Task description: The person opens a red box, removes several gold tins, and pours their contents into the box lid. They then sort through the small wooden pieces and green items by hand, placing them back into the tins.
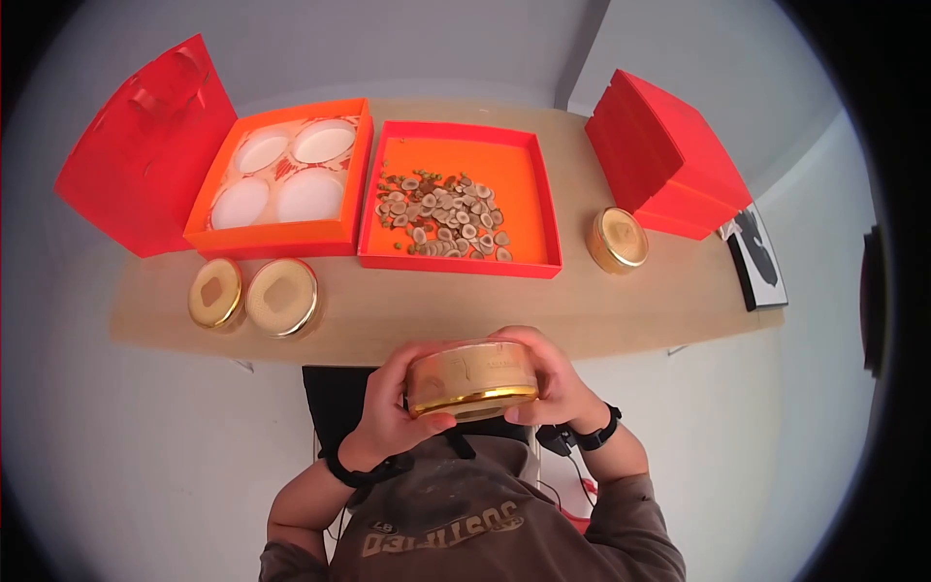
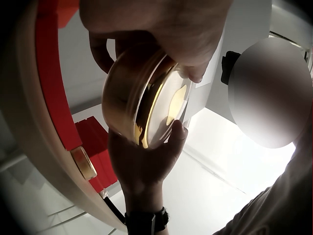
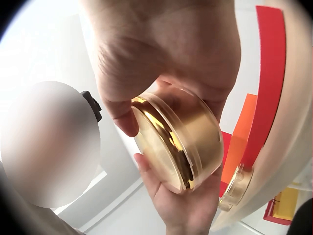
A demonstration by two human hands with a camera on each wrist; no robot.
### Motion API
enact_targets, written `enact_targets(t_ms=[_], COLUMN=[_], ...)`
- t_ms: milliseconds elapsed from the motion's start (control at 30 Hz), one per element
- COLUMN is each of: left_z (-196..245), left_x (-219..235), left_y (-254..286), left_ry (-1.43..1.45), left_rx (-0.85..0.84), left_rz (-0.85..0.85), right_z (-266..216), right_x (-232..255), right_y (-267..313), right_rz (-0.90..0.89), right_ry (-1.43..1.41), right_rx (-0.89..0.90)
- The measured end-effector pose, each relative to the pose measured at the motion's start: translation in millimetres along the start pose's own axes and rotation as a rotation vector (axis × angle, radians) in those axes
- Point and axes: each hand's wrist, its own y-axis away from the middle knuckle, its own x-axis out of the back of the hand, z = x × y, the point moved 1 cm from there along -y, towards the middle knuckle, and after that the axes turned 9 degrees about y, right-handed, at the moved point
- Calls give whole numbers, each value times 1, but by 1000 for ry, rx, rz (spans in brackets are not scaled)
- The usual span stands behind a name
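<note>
Both hands hold a round, squat jar (image 1: 473, 371) with a gold-rimmed lid, in front of the chest just off the table's near edge. My left hand (image 1: 390, 400) grips its left side, and my right hand (image 1: 555, 380) grips the right side. Each thumb lies at the gold rim, while the other fingers wrap round the body. In the left wrist view the jar (image 2: 132, 98) is tipped on its side, its lid facing the person. The right wrist view shows the same gold rim (image 3: 164, 142) between the two hands.
Two similar jars (image 1: 281, 298) stand at the table's left front, another jar (image 1: 621, 239) at right. Behind are an open red box (image 1: 361, 184) with white round inserts, a red tray (image 1: 548, 209) holding dried slices and small green pieces, a red box (image 1: 669, 155) and a framed picture (image 1: 761, 262).
</note>
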Motion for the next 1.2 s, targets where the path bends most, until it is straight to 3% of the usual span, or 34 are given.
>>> enact_targets(t_ms=[167, 233, 367, 633, 733, 800, 867, 933, 1033, 1200], left_z=[-5, -5, -14, -27, -24, -18, -17, -17, -19, -19], left_x=[-7, -13, -5, -10, -18, -5, 8, 23, 42, 52], left_y=[-2, -2, 0, -10, -16, -18, -18, -16, -15, -26], left_ry=[-47, -8, -126, -145, -205, -250, -295, -335, -423, -599], left_rx=[67, 111, 121, 161, 33, -82, -91, -96, -133, -175], left_rz=[106, 253, 313, 238, 207, 71, 110, 151, 217, 242], right_z=[2, 2, 13, 21, 9, 2, 5, -9, -27, -16], right_x=[3, 3, 4, 14, 28, 47, 74, 96, 132, 199], right_y=[-6, -9, -8, 10, 26, 42, 61, 71, 78, 93], right_rz=[-7, -51, 16, 100, 158, 233, 416, 740, 1021, 1146], right_ry=[-81, -45, -12, -14, 61, -110, -10, 80, -86, 60], right_rx=[-55, -67, 20, -41, -67, -89, -135, -123, -69, -238])
